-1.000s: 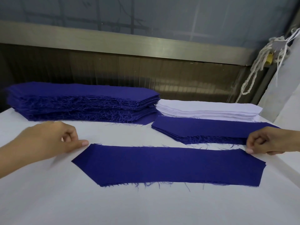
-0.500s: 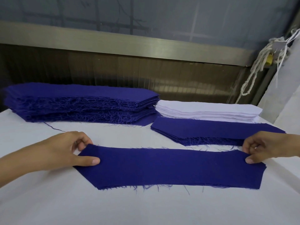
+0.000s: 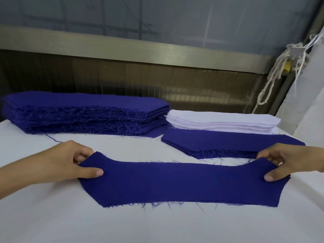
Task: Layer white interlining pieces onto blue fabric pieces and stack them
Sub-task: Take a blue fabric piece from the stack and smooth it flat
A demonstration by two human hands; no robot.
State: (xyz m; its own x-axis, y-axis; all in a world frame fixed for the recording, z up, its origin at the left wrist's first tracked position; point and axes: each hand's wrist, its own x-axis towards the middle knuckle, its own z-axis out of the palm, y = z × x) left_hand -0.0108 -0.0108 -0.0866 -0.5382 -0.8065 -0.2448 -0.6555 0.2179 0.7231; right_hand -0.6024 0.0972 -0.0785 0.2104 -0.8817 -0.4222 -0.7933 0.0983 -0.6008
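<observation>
Fabric is gripped at both ends: the blue piece point(image 3: 180, 183) is pinched by the left hand point(image 3: 57, 165) at its pointed end and by the right hand point(image 3: 291, 162) at the other, thumbs on top. The ends are raised a little and the near edge seems to rest on the table point(image 3: 157, 225), probably so that no folds are made. The interlining stack point(image 3: 222, 121) lies behind.

Matt woven blue fabric piece point(image 3: 178, 183) with frayed, thready edges; smooth white cloth counter point(image 3: 157, 225); beyond the hands, smooth white interlining stack point(image 3: 222, 121) and brushed metal rail point(image 3: 140, 50).
</observation>
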